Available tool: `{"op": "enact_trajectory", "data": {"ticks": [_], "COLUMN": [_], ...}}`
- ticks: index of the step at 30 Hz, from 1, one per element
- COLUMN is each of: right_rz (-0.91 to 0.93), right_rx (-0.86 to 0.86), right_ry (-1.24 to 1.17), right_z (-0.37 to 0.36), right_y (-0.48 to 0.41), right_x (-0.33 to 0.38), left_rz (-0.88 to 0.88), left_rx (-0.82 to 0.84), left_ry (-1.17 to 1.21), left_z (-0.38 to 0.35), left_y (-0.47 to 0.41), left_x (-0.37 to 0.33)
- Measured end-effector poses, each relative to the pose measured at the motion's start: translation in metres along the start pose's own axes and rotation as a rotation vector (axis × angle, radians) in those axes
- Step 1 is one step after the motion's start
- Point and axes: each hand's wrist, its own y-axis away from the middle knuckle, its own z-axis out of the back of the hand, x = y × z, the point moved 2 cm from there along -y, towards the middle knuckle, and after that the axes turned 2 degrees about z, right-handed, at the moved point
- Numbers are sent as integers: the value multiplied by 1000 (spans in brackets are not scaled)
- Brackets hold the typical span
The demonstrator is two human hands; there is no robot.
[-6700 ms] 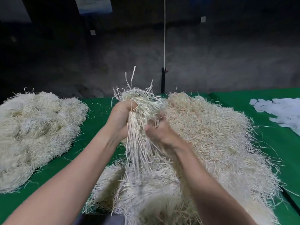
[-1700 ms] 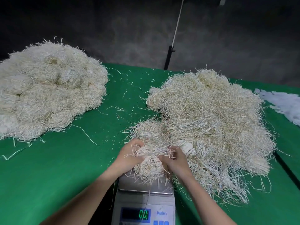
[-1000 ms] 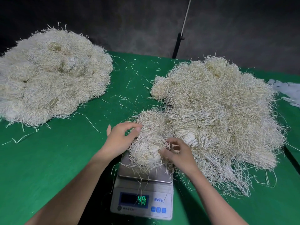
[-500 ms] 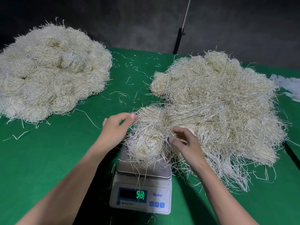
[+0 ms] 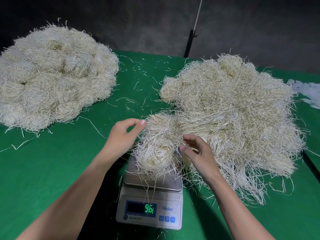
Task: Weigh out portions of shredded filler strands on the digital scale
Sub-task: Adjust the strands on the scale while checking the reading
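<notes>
On the pan of the digital scale [image 5: 152, 211], between left hand [image 5: 122, 138] and right hand [image 5: 199, 153], sits a rounded portion of shredded filler strands [image 5: 155, 154]. Stray strands cross the green display [image 5: 141, 209], obscuring its last digit. Both hands are loosely spread, grasping nothing, fingertips at the portion's fringe; a larger pile [image 5: 239, 108] adjoins it on the tabletop [image 5: 52, 170].

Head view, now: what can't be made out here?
- Display: last digit unclear; a loose strand crosses it.
- Label under the display: too small to read.
- Pan: far part hidden under the portion.
- Gap between portion and right pile: strands merge, cannot tell if they are apart.
- Left pile and white pieces: cut off by the frame edges.
</notes>
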Motion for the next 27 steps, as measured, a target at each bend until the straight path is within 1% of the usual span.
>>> {"op": "enact_trajectory", "data": {"ticks": [10, 14, 16, 21, 23, 25, 27], "right_rz": [-19, -24, -10, 48, 76, 132, 224], "right_rx": [-7, -57, -122, -478, -573, -586, -474], "right_ry": [-17, -51, -40, 127, 227, 362, 562], "right_z": [2, 8, 17, 71, 94, 109, 113], "right_y": [0, -3, -9, -39, -54, -69, -85], "right_x": [-5, -13, -16, -17, -16, -12, -7], "left_rz": [-1, -11, -22, -77, -109, -139, -150], "left_rx": [11, 14, 20, 45, 67, 101, 142], "left_ry": [-12, -6, -23, -84, -116, -164, -213], "left_z": [-5, -8, -12, -35, -53, -78, -109], "left_y": [-4, -7, -12, -29, -42, -60, -80], "left_x": [-3, -9, -15, -50, -71, -91, -106]}}
